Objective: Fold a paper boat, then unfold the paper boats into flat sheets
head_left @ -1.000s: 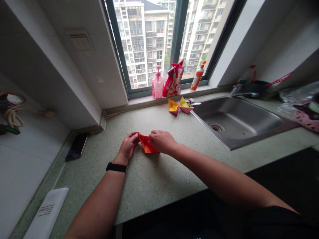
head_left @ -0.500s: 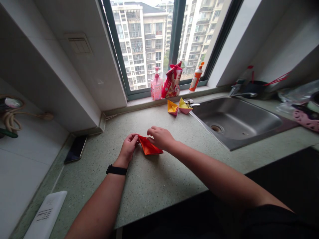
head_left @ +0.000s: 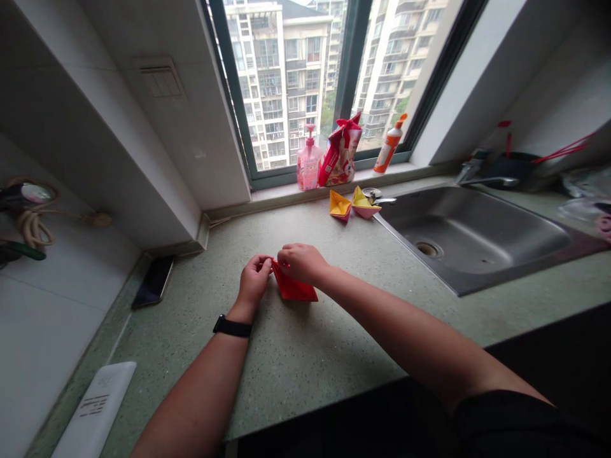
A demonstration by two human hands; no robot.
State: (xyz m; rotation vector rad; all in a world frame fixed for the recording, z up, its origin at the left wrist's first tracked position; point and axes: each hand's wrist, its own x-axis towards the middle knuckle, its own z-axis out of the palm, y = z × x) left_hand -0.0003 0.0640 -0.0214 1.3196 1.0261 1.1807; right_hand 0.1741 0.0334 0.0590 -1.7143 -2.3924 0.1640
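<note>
Red paper [head_left: 294,291], two paper boats [head_left: 353,205] beyond

Folded red paper [head_left: 294,289], flat on counter

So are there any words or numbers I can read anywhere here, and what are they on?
None can be read.
White flat device: dark print, too blurred to read.
Pink pump bottle: label too small.
Red snack bag: print too small.
Orange bottle: label too small.
Red folded paper held by the left hand and right hand: no writing shows.
</note>
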